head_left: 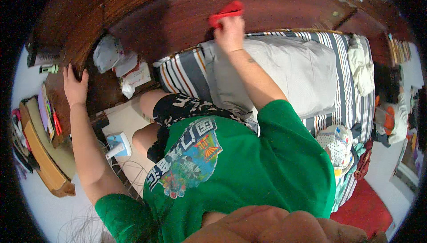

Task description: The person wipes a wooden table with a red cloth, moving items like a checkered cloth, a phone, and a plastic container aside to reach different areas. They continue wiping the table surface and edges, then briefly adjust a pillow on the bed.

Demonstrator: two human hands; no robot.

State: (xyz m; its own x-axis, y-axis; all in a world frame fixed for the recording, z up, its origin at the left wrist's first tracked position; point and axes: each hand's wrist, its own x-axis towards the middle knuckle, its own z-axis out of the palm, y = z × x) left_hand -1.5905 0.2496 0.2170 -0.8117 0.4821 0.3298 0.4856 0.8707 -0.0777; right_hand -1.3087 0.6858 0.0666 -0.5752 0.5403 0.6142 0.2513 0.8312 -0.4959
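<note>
My right hand grips a red cloth against the dark wooden headboard panel, above the bed; the hand is slightly blurred. My left hand rests with fingers spread on the edge of a dark wooden surface, holding nothing. Close to its fingertips lies a light green and white item. A grey pillow lies on the striped bedding below my right forearm.
Plastic bags and a white box sit in a dark recess between my hands. A blue and white container stands near my knee. A cream cloth and piled clothes lie on the bed. Books stand at left.
</note>
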